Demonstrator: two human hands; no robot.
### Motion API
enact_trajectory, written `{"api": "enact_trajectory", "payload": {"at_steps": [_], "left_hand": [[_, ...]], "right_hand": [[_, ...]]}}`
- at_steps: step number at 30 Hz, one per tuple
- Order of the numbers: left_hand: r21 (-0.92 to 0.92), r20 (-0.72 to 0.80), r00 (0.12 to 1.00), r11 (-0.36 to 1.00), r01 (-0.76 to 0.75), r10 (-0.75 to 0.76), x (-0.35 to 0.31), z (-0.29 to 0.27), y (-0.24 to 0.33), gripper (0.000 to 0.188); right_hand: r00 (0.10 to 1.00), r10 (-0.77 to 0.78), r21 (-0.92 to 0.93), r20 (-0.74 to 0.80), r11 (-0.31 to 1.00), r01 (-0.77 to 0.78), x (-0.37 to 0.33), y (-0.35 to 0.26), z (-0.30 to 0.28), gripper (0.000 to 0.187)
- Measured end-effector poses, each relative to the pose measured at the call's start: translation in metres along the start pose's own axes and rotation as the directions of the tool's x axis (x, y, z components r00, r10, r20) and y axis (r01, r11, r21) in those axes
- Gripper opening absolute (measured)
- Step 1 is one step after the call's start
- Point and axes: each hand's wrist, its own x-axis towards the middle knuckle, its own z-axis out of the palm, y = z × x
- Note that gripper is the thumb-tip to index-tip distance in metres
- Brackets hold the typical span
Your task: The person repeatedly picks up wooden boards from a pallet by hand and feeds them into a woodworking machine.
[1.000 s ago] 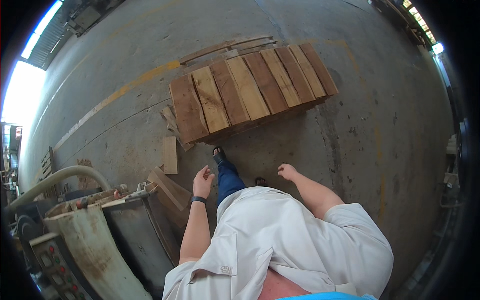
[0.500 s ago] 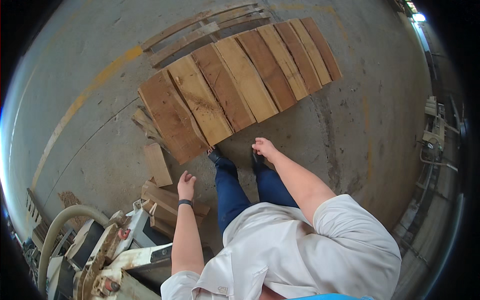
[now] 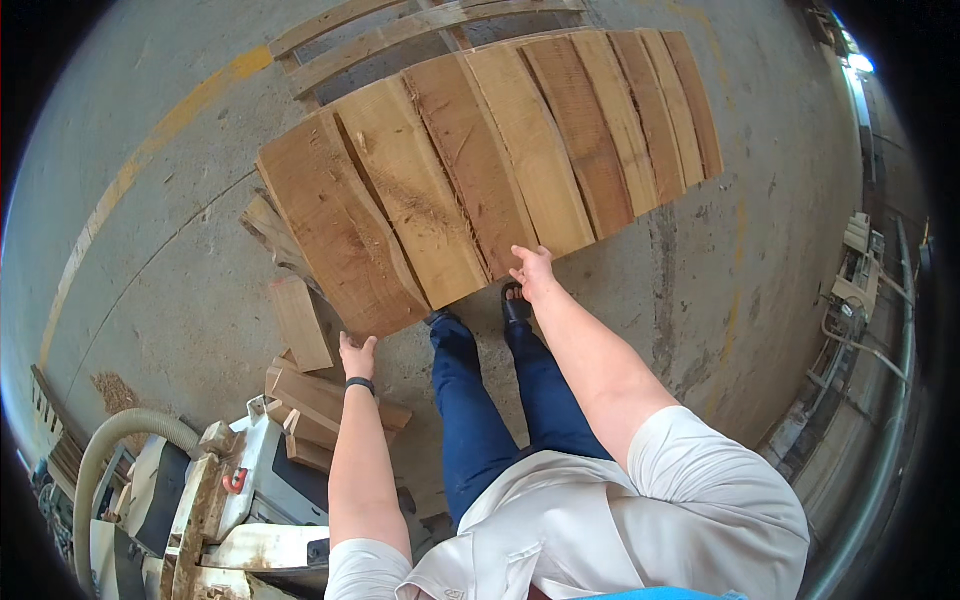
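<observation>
Person's left hand (image 3: 357, 356) and right hand (image 3: 533, 270), fingers spread, at stacked boards' (image 3: 480, 165) near edge, touch unclear, slatted pallet (image 3: 380, 46) beyond, machine (image 3: 270, 545) back and left of them, concrete floor (image 3: 780, 220) around

- Couldn't tell if the left hand (image 3: 357, 354) touched the nearest board's corner (image 3: 385, 325).
- Same for the right hand (image 3: 533, 268); I couldn't separate touching from hovering.
- Whatever lay under the top boards (image 3: 540, 150) was hidden from me.
- Pallet (image 3: 380, 45) ran off the top edge.
- Machine (image 3: 270, 545) got cut off at the bottom.
- Right-side equipment (image 3: 858, 275) was too small for me to identify.
</observation>
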Motion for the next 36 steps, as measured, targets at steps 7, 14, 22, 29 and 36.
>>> {"api": "enact_trajectory", "payload": {"at_steps": [7, 14, 22, 29, 36], "left_hand": [[0.039, -0.014, 0.998, 0.997, 0.061, -0.061, 0.009, 0.006, 0.002, 0.086], [0.002, -0.006, 0.999, 0.999, 0.033, -0.033, 0.014, 0.0, -0.003, 0.079], [-0.115, -0.088, 0.993, 0.989, -0.09, 0.081, 0.046, -0.018, -0.064, 0.074], [-0.271, -0.023, 0.992, 0.955, -0.123, 0.121, 0.052, 0.016, -0.041, 0.07], [-0.005, -0.025, 0.998, 0.998, -0.061, 0.061, 0.042, -0.01, -0.052, 0.063]], "right_hand": [[0.988, -0.15, -0.272, 0.028, 0.95, 0.152, -0.023, 0.007, 0.014, 0.093], [0.904, -0.427, -0.808, 0.018, 0.526, 0.265, -0.001, 0.006, -0.005, 0.068], [0.955, -0.26, -0.642, 0.145, 0.71, 0.291, 0.022, 0.021, -0.004, 0.059], [0.87, -0.42, -0.295, -0.259, 0.892, 0.343, 0.059, 0.054, -0.026, 0.039], [0.931, 0.163, 0.281, 0.327, 0.923, -0.261, -0.049, 0.11, 0.056, 0.051]]}}
